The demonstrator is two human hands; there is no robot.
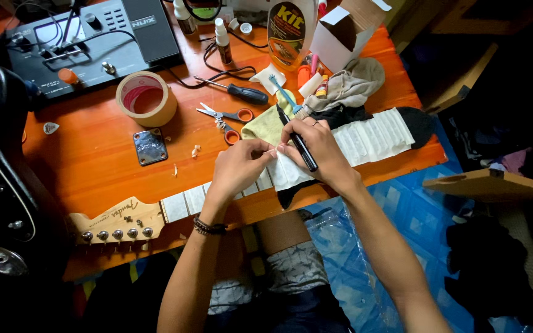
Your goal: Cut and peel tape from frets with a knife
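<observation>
Your guitar neck, its fretboard covered in white tape, lies across the orange bench with its headstock at eight o'clock. Your left hand pinches a tape strip's edge over the neck; your right hand, fingertip to fingertip with it, grips a black pen. Orange-handled scissors and a masking tape roll sit at eleven o'clock.

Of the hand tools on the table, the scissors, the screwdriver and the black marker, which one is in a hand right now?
The black marker, gripped in the right hand over the taped guitar neck. The orange-handled scissors and black-handled screwdriver lie untouched behind.
</observation>
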